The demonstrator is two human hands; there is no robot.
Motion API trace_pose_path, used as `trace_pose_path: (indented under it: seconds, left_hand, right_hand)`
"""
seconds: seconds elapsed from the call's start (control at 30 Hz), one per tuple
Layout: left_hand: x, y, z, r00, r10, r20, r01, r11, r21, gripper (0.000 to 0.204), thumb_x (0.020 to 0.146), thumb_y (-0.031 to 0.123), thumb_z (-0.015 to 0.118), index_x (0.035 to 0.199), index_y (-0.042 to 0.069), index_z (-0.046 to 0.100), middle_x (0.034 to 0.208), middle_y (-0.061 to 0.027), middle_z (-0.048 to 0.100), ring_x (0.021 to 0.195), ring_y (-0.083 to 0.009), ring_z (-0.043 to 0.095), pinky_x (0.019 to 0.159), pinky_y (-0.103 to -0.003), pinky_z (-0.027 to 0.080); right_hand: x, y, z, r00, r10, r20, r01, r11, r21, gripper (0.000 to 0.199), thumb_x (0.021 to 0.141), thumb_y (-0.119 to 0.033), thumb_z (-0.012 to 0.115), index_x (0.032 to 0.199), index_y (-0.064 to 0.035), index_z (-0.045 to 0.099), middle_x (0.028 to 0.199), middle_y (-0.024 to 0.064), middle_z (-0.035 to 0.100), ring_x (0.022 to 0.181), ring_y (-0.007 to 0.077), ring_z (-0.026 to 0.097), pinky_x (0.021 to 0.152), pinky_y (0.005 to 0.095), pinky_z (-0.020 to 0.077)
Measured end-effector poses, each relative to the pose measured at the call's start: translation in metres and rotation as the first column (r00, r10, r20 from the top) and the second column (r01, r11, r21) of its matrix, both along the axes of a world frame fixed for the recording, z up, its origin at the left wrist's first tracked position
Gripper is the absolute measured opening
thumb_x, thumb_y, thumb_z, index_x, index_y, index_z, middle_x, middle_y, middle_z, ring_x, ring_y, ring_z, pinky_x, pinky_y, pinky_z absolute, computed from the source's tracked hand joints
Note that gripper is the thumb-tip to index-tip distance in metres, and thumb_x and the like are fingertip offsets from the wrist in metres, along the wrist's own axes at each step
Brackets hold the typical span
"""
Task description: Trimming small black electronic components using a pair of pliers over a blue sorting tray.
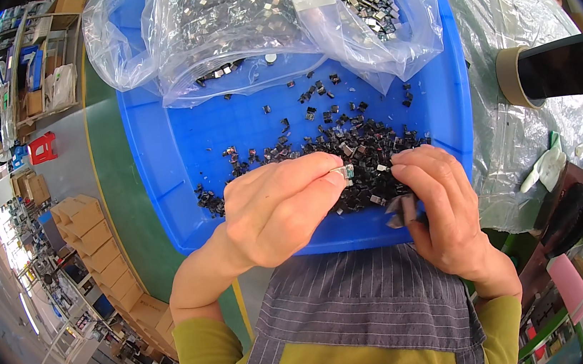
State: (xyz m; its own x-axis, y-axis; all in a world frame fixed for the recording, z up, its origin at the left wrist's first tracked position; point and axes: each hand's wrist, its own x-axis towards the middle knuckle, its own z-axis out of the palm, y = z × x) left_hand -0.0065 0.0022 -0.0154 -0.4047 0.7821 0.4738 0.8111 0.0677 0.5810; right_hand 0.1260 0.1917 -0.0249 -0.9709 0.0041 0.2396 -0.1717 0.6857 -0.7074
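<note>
My left hand (276, 209) is closed in a pinch on a small silvery metal part (346, 171), held over the near side of a blue plastic tray (235, 127). Below it lies a loose heap of small black and silver metal parts (355, 139). My right hand (446, 211) curls at the tray's near right corner. A greyish-brown, blurred piece (402, 210) sits by its thumb, under the bent fingers; its kind is unclear. Another small shiny part (382, 167) shows beside the right fingertips.
Clear plastic bags (230, 23) full of small metal parts fill the tray's far end. On the plastic-covered table to the right are a tape roll (512, 78), a black object (562, 68) and a white glove (545, 166). Cardboard boxes (101, 247) stand at left.
</note>
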Motion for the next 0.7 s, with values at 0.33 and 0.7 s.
trace_pose_path:
  seconds: [0.33,0.7]
  left_hand:
    - [-0.123,-0.036,0.040,0.698,0.707,0.110,-0.709,0.704,-0.030,0.011,0.091,0.005,0.057,0.100,-0.001,0.058,0.084,-0.0069,0.066,0.064,-0.0090,0.060,0.060,-0.022,0.047]
    - [-0.066,-0.015,0.025,0.811,0.521,-0.267,-0.549,0.835,-0.038,0.019,0.088,-0.003,0.057,0.106,0.003,0.063,0.085,-0.0062,0.067,0.067,-0.0085,0.062,0.060,-0.021,0.049]
  right_hand:
    - [0.001,-0.003,0.008,0.993,0.043,0.111,-0.032,0.994,-0.104,0.051,0.065,-0.004,0.075,0.111,-0.0022,0.053,0.096,0.0137,0.056,0.082,0.0313,0.057,0.070,0.0401,0.0464]
    - [-0.001,0.011,0.010,0.996,0.067,0.056,-0.053,0.974,-0.221,0.044,0.058,0.011,0.066,0.098,-0.0024,0.056,0.086,0.0112,0.058,0.074,0.0289,0.057,0.064,0.0362,0.0452]
